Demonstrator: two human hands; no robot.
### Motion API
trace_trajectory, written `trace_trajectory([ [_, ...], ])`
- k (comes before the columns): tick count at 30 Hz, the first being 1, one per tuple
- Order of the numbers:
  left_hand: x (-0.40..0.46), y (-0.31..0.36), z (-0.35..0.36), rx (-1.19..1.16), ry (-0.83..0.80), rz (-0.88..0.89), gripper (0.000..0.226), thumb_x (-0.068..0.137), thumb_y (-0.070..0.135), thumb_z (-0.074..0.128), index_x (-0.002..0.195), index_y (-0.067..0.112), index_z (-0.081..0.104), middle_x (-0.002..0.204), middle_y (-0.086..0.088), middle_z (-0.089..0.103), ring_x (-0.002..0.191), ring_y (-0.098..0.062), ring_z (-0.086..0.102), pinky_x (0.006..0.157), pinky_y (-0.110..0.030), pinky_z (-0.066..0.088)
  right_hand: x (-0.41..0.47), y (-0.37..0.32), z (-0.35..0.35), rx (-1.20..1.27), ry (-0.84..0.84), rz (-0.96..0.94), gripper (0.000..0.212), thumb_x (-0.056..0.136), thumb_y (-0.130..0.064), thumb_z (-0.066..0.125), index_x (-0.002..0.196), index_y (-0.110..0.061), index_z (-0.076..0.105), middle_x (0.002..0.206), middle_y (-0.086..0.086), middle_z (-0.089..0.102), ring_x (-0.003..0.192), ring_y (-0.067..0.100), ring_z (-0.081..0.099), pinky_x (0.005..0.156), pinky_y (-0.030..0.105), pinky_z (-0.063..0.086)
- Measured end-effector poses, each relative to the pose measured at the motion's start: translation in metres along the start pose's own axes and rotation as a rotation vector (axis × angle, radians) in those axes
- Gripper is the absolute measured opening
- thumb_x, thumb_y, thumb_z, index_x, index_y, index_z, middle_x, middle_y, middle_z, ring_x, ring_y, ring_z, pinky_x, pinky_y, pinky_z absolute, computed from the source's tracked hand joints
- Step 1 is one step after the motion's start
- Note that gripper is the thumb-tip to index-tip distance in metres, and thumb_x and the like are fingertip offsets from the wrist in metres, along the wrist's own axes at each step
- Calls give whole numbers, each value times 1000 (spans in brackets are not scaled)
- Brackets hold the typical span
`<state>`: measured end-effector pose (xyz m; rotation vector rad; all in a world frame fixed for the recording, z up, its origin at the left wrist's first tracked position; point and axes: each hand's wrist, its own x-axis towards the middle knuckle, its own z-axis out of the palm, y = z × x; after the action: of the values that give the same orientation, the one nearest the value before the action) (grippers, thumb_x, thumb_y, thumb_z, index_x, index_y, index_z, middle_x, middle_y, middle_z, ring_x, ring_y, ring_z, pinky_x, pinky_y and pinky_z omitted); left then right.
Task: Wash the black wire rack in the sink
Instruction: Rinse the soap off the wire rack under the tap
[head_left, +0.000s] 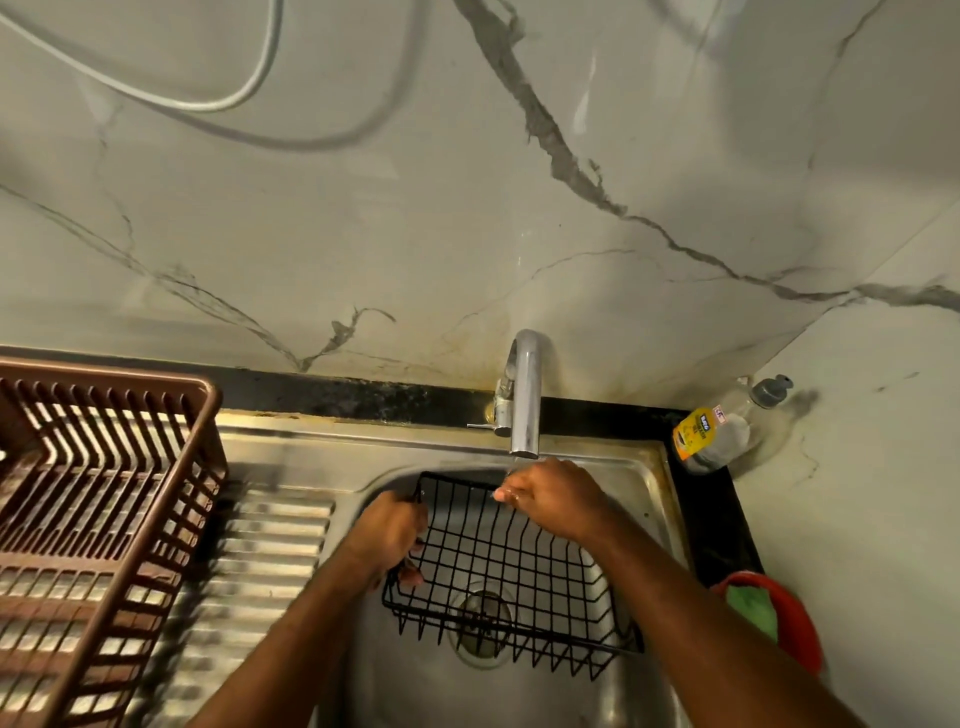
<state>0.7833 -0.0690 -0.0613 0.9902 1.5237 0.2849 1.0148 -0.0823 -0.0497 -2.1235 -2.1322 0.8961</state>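
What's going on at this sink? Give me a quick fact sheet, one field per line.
Item washed: black wire rack, held over the steel sink
Left hand: grips the rack's left edge
Right hand: on the rack's far edge, under the chrome tap
Water: seems to run, faint
Left side: brown plastic dish basket
Right corner: clear soap bottle with yellow label

one black wire rack (498, 566), one steel sink (644, 467) with one drain (480, 618), one tap (524, 400), one brown plastic dish basket (104, 493), one soap bottle (722, 426), one red bowl (795, 623) holding one green cloth (753, 605), one white hose (228, 98) on the wall, two hands: left (387, 535), right (550, 496).
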Motion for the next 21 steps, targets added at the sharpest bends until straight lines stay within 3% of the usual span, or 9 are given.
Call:
trace_trajectory([
  [4,0,-3,-3,10,41,9,14,101,9,49,97,4,61,99,-24,60,77,-37,61,50,-38,57,-12,36,-6,4,19,107,28,96,-53,56,97,-33,76,96,-12,74,91,9,65,85,32,52],
  [7,-1,-12,-6,20,77,40,16,103,14,48,100,6,62,101,-25,63,74,-37,63,52,-37,57,-27,60,-8,14,72,221,26,94,-48,64,110,-31,77,110,-6,76,101,13,68,91,29,52],
  [11,-4,-30,-12,59,138,111,18,104,13,46,110,10,62,91,-19,66,66,-31,67,55,-36,58,-47,76,12,334,122,340,29,97,-40,65,122,-29,73,113,-4,76,99,11,70,86,27,56],
  [14,-8,-38,-17,16,140,154,22,102,7,45,116,5,62,82,-17,61,58,-28,62,49,-34,55,-69,63,29,672,148,474,32,99,-48,59,121,-28,68,101,3,74,86,20,71,58,28,56],
  [15,-11,-39,-19,-8,147,161,24,102,6,45,118,5,62,81,-17,59,57,-28,61,48,-34,54,-78,56,32,759,139,495,31,98,-50,58,117,-27,68,103,4,73,86,20,71,55,27,54],
  [18,-21,-39,-19,-97,181,166,23,105,8,43,120,10,60,82,-15,57,61,-27,58,51,-36,55,-103,43,43,946,106,472,25,98,-48,59,113,-31,66,112,2,71,97,20,71,66,34,61],
  [21,-32,-35,-19,-172,178,166,21,106,9,43,116,11,61,80,-12,55,62,-25,54,53,-37,54,-117,39,55,1040,168,436,35,100,-31,61,135,-31,58,120,2,67,108,21,67,71,39,64],
])
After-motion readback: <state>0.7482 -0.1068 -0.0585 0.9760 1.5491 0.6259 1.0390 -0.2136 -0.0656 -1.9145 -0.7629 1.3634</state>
